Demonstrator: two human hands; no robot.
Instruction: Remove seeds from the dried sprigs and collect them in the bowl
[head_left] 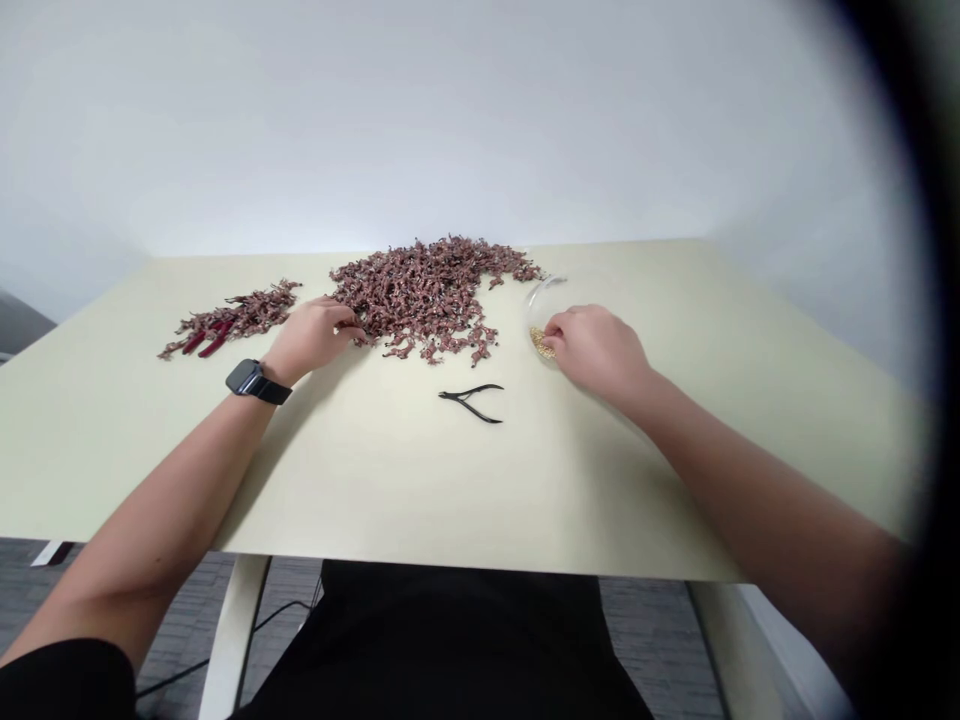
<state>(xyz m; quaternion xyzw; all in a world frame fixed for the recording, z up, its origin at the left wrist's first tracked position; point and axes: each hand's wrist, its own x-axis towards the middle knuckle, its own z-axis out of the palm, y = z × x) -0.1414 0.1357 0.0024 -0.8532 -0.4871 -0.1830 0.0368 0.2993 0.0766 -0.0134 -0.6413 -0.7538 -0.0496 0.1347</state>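
L hand [315, 335] half-curled at near-left edge of big brown pile [420, 295], grip unclear; R hand [596, 345] fingers bunched over gold bits [541, 346] in clear dish [533, 294], can't tell if pinching any. Smaller pile [262, 306] w/ red handles [215, 340] at L; done vs. left unclear, lots in big pile. Nippers [469, 400] untouched betw. hands; room from there to table [375, 490] front edge. Wall [450, 120] behind.
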